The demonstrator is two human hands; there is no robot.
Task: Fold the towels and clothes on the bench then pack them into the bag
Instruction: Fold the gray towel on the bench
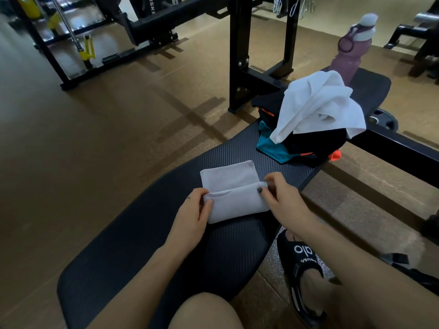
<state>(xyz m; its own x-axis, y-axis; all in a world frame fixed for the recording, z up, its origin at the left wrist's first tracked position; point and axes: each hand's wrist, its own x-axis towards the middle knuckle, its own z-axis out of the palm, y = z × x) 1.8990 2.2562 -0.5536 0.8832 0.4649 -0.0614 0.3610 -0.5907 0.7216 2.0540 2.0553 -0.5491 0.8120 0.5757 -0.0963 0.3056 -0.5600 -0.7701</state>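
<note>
Gym flooring is surrounding the worktop (133, 252), where a towel (234, 193) is being folded: its near edge is being pinched by the left hand (192, 217) and right hand (280, 198). Beyond, a white towel (318, 105) and clothes (306, 146) are waiting unfolded; no bag is being clearly shown.

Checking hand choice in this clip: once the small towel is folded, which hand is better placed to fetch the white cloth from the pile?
Probably the right hand: the white cloth lies ahead on its side, while the left hand pins the small towel.
</note>
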